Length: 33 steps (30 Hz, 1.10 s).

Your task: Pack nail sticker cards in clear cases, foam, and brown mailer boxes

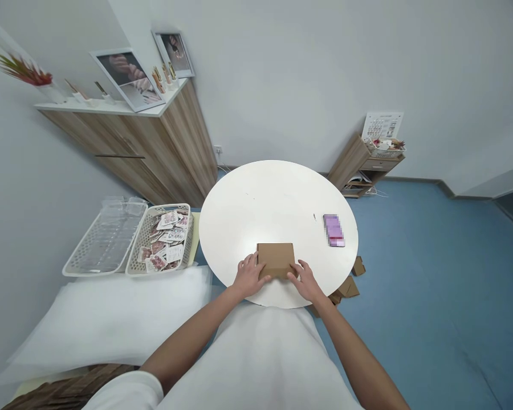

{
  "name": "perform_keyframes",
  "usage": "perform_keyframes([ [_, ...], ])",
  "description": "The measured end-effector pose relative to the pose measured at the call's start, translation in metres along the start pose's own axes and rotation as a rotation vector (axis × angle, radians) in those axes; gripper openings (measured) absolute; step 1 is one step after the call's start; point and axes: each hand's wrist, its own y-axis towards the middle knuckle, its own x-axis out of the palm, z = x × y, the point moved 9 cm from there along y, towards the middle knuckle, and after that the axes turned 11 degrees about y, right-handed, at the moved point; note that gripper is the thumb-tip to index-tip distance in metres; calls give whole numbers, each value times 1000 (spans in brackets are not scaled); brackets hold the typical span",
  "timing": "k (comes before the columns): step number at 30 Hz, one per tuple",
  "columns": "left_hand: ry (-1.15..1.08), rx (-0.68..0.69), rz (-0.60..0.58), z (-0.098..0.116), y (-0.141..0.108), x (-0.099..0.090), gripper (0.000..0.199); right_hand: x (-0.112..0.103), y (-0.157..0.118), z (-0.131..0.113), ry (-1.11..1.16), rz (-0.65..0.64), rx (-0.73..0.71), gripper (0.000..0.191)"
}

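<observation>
A small brown cardboard box (pixel 276 257) lies flat on the round white table (pixel 277 193), close to its near edge, with its lid down. My left hand (pixel 248 275) holds the box's left side, the thumb at the front corner and the fingers along the side. On the opposite side my right hand (pixel 304 280) grips the front right corner between thumb and fingers. What is inside the box is hidden.
A purple phone-like item (pixel 334 230), blurred, lies at the table's right. Left of the table stand a basket of small printed packets (pixel 165 239) and a basket of clear plastic pieces (pixel 111 236), beside white sheeting (pixel 123 313). Brown cardboard boxes (pixel 347 287) rest on the floor at right.
</observation>
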Motion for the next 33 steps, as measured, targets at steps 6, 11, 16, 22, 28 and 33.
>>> perform_keyframes([
  [6,-32,-100,-56,-13,-9,17,57,7,0,14,-47,12,47,61],
  [11,-307,-170,-122,-28,-14,26,72,3,4,14,158,29,32,64],
  [16,-521,-39,-26,-18,-17,12,70,4,2,11,232,31,20,71],
  [22,-398,-96,145,-22,-10,-16,48,-14,1,-15,309,46,-61,68],
  [28,-250,-147,84,-24,6,-18,20,-25,9,-26,246,72,-34,55],
  [33,-187,-190,151,-25,5,-20,39,-28,18,-34,170,110,-85,50],
])
